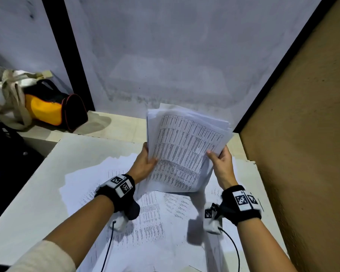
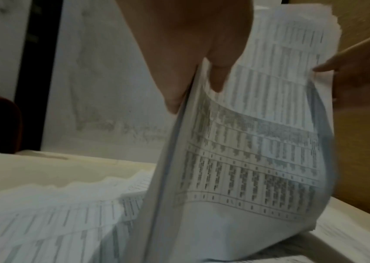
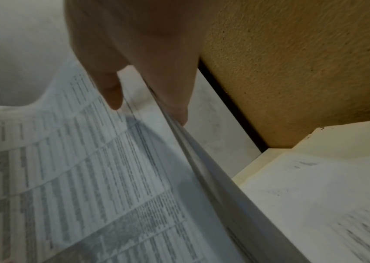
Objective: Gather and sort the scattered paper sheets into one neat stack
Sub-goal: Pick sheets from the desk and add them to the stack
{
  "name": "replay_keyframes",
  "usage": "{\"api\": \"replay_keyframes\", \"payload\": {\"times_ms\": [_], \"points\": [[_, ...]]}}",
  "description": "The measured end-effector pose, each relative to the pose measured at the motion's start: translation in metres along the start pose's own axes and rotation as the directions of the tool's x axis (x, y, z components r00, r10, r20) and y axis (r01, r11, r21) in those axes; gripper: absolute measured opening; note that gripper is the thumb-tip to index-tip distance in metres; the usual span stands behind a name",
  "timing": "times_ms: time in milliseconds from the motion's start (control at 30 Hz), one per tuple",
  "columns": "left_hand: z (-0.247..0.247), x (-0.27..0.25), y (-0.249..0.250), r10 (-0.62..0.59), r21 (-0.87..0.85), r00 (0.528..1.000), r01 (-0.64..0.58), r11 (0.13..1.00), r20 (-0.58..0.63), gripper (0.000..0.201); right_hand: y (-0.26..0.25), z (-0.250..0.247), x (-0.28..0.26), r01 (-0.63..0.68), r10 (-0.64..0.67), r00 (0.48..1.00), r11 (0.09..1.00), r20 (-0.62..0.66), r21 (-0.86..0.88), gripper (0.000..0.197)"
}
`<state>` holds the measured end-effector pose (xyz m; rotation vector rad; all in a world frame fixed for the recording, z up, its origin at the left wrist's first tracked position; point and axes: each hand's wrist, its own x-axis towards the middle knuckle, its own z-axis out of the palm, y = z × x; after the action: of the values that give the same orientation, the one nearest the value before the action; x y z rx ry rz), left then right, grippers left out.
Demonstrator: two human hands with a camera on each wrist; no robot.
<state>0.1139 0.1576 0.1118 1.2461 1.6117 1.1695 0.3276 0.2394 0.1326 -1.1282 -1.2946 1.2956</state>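
A thick bundle of printed sheets [image 1: 183, 150] stands tilted, its lower edge resting on the papers below. My left hand [image 1: 145, 163] grips its left edge, thumb on the front page. My right hand [image 1: 220, 160] grips the right edge, thumb in front and fingers behind. The bundle's top edges are fanned and uneven. In the left wrist view the bundle [image 2: 247, 151] bends between my left hand [image 2: 193, 67] and the right hand's thumb. In the right wrist view my right hand [image 3: 148, 85] pinches the bundle's edge [image 3: 116, 178]. More loose printed sheets [image 1: 145, 216] lie spread on the table.
The pale table [image 1: 37, 183] ends at a white wall behind and a brown board wall [image 1: 302, 134] close on the right. A yellow and black bag [image 1: 53, 108] and a cloth tote [image 1: 6, 91] sit on a ledge at the far left.
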Motion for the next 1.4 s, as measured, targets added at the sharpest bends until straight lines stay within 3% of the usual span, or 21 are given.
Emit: {"api": "replay_keyframes", "payload": {"times_ms": [133, 233, 333, 467, 567, 733, 833, 967, 1000, 1100, 1200, 1233, 1333, 1400], "points": [[-0.001, 0.005, 0.011, 0.102, -0.044, 0.988, -0.108, 0.993, -0.115, 0.042, -0.015, 0.001, 0.002, 0.098, -0.097, 0.984, 0.995, -0.150, -0.001, 0.023], [-0.011, 0.008, 0.020, 0.170, -0.125, 0.970, -0.193, 0.973, -0.175, 0.032, -0.023, -0.004, -0.003, 0.169, -0.156, 0.975, 0.983, -0.158, 0.072, 0.020], [-0.012, 0.003, 0.019, 0.180, -0.186, 0.961, -0.220, 0.958, -0.210, 0.047, -0.013, -0.003, -0.017, 0.162, -0.150, 0.985, 0.972, -0.081, 0.169, 0.034], [-0.013, -0.004, 0.005, 0.129, -0.252, 0.945, -0.208, 0.945, -0.299, 0.081, 0.017, 0.000, -0.025, -0.004, 0.003, 1.000, 0.999, 0.027, 0.040, 0.046], [-0.012, -0.007, -0.004, 0.112, -0.268, 0.952, -0.192, 0.944, -0.285, 0.071, 0.019, 0.007, -0.026, -0.053, 0.054, 0.998, 0.998, 0.017, -0.037, 0.047], [-0.011, -0.004, -0.004, 0.017, -0.206, 0.925, -0.103, 0.973, -0.379, 0.025, -0.010, 0.022, -0.021, 0.097, -0.097, 0.995, 0.994, 0.001, -0.053, 0.030], [-0.009, -0.001, 0.015, 0.085, -0.161, 0.885, -0.177, 0.971, -0.458, 0.028, -0.021, 0.025, -0.020, 0.161, -0.165, 0.985, 0.984, -0.045, -0.079, 0.027], [-0.006, -0.006, 0.042, 0.176, -0.148, 0.842, -0.287, 0.946, -0.511, 0.026, -0.037, 0.037, -0.031, 0.320, -0.338, 0.934, 0.936, -0.118, -0.149, 0.023], [-0.005, -0.008, 0.045, 0.176, -0.168, 0.846, -0.296, 0.940, -0.503, 0.024, -0.036, 0.040, -0.034, 0.310, -0.324, 0.939, 0.943, -0.118, -0.124, 0.025], [-0.003, -0.015, 0.041, 0.132, -0.236, 0.894, -0.252, 0.939, -0.427, 0.031, -0.020, 0.043, -0.040, 0.107, -0.112, 0.991, 0.992, -0.078, -0.060, 0.043], [-0.003, -0.015, 0.034, 0.082, -0.246, 0.933, -0.177, 0.953, -0.351, 0.039, -0.013, 0.042, -0.040, -0.006, 0.001, 0.999, 0.996, -0.053, -0.090, 0.041], [-0.003, -0.014, 0.034, 0.081, -0.257, 0.936, -0.177, 0.950, -0.343, 0.041, -0.016, 0.043, -0.040, -0.008, 0.005, 0.999, 0.998, -0.049, -0.059, 0.041], [-0.004, -0.013, 0.042, 0.095, -0.302, 0.910, -0.231, 0.925, -0.404, 0.052, -0.033, 0.050, -0.039, 0.064, -0.055, 0.984, 0.997, -0.171, 0.047, 0.077], [-0.002, -0.010, 0.052, 0.089, -0.326, 0.880, -0.265, 0.908, -0.467, 0.049, -0.040, 0.055, -0.032, 0.122, -0.094, 0.959, 0.989, -0.268, 0.087, 0.066]]}}
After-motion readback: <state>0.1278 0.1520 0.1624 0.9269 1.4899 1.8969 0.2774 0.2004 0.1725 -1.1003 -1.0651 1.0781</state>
